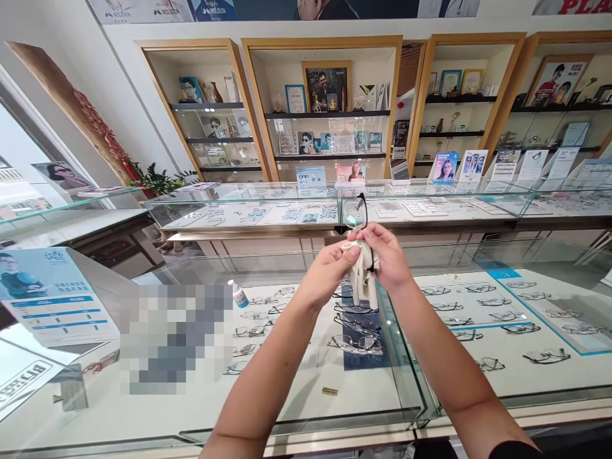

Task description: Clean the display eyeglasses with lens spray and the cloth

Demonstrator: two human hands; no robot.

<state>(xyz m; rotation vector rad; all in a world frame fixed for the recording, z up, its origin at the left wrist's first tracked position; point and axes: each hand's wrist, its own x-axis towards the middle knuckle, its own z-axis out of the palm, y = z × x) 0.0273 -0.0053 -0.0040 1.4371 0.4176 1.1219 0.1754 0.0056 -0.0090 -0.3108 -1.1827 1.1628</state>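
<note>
Over the near glass case (373, 398), my two hands meet on a pair of eyeglasses (354, 213) wrapped partly in a pale cloth (364, 284). My left hand (332, 260) pinches the cloth between thumb and fingers; whether it also grips the frame underneath, I cannot tell. My right hand (388, 255) pinches the frame and cloth just beside it, one lens standing clear above my fingers.

Inside the case below, more spectacles (356, 344) lie in a column on a dark blue sheet (351, 363), with other pairs to their left. A small white-capped bottle (240, 295) stands near those. The right-hand case (507, 376) holds rows of frames (546, 356) on white panels edged in blue. Across the aisle, wooden cabinets (246, 95) contain framed pictures, vases and small ornaments.
</note>
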